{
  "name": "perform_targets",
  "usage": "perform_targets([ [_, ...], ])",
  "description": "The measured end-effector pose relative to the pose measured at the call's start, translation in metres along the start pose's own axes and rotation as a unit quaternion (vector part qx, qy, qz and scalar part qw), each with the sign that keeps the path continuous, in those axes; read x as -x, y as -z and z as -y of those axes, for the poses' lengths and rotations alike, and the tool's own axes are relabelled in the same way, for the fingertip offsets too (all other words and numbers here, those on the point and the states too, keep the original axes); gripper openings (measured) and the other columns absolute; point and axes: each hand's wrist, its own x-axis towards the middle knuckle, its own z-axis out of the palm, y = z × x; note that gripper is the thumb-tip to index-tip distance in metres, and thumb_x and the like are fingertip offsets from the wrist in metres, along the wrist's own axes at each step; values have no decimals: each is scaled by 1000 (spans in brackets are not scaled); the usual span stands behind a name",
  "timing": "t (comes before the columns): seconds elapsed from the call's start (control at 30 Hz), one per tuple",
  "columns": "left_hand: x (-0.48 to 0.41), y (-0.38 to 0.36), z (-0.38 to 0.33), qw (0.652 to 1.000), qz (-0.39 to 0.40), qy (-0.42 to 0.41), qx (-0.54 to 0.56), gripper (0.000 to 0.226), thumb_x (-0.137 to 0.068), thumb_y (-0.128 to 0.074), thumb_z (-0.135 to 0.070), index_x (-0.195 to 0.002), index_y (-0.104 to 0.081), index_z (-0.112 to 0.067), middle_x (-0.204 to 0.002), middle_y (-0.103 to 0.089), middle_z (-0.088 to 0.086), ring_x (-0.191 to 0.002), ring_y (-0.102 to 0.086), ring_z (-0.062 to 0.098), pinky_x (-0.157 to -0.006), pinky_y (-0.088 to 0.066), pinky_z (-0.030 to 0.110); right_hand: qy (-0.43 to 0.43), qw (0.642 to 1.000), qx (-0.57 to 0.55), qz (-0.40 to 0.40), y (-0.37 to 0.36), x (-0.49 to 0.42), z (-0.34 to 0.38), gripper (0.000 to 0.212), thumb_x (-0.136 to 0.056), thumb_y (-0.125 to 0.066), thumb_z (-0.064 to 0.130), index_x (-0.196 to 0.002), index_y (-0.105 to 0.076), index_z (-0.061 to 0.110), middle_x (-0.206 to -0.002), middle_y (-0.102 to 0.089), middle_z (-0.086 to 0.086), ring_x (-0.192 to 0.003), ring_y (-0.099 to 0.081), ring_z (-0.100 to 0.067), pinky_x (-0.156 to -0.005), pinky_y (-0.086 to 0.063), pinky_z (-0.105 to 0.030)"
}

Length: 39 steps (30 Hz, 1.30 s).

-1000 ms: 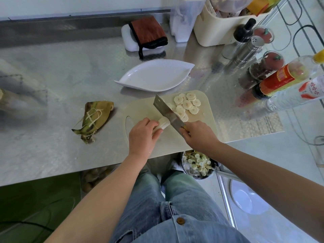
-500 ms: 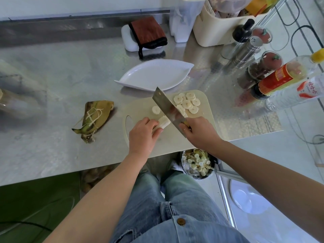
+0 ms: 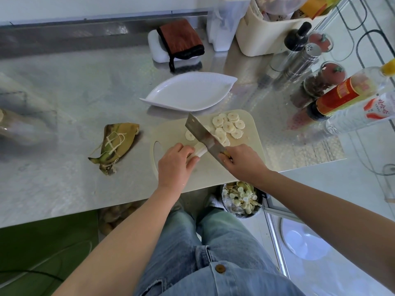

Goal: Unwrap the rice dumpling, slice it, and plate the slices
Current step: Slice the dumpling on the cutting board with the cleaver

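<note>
Our left hand (image 3: pixel 174 165) curls round the dumpling (image 3: pixel 201 150) on the board (image 3: pixel 253 135), hiding most of it. Our right hand (image 3: pixel 241 161) grips the cleaver (image 3: pixel 203 135), its handle almost buried. The blade covers some slices (image 3: pixel 228 126) on the board's far right; the plate (image 3: pixel 188 92) sits just beyond.

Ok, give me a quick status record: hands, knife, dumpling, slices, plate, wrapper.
left hand: grips the uncut dumpling on the cutting board
right hand: holds the cleaver by its handle
cleaver: blade against the dumpling's free end
slices: piled at the board's far right
plate: beyond the board, no slices on it
wrapper: on the table, left of the board
</note>
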Motion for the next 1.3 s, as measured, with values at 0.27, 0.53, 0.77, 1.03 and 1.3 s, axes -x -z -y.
perform_targets([
  [0.27, 7, 7, 6, 999, 1, -21, -30, 33, -73, -80, -25, -99, -65, -12, -86, -62, 4, -73, -59, 19, -56, -42, 21, 31, 999, 5, 8, -1, 2, 3, 32, -96, -47, 28, -68, -43, 12, -56, -44, -3, -54, -43, -25, -52, -31, -31],
  [0.53, 15, 14, 13, 998, -10, 21, -56, 31, -74, -80, -27, -98, -67, -12, -83, -63, 5, -68, -59, 20, -55, -39, 23, 40, 998, 22, 32, -9, -10, 20, 31, -97, -45, 27, -72, -49, 9, -59, -44, -4, -59, -46, -26, -57, -38, -33],
  [0.77, 15, 14, 11, 998, -11, 28, -57, 30, -73, -81, -26, -97, -67, -13, -83, -64, 4, -68, -59, 21, -53, -41, 25, 40, 997, 47, 39, -24, -13, 13, 32, -98, -42, 30, -72, -47, 13, -62, -47, -3, -60, -47, -25, -56, -33, -30],
  [1.03, 14, 12, 10, 997, -2, 39, -71, 29, -77, -76, -29, -98, -64, -14, -84, -63, 4, -72, -59, 21, -50, -41, 26, 23, 999, 32, 15, -20, -14, 6, 32, -97, -44, 30, -69, -42, 14, -61, -45, -4, -58, -45, -25, -55, -31, -30],
  [1.3, 12, 13, 9, 996, 3, 38, -83, 28, -76, -75, -29, -96, -64, -13, -83, -63, 3, -71, -59, 21, -49, -42, 26, -41, 998, 37, -31, 4, -6, -35, 34, -97, -46, 29, -66, -44, 14, -55, -43, -2, -53, -47, -26, -48, -29, -28],
])
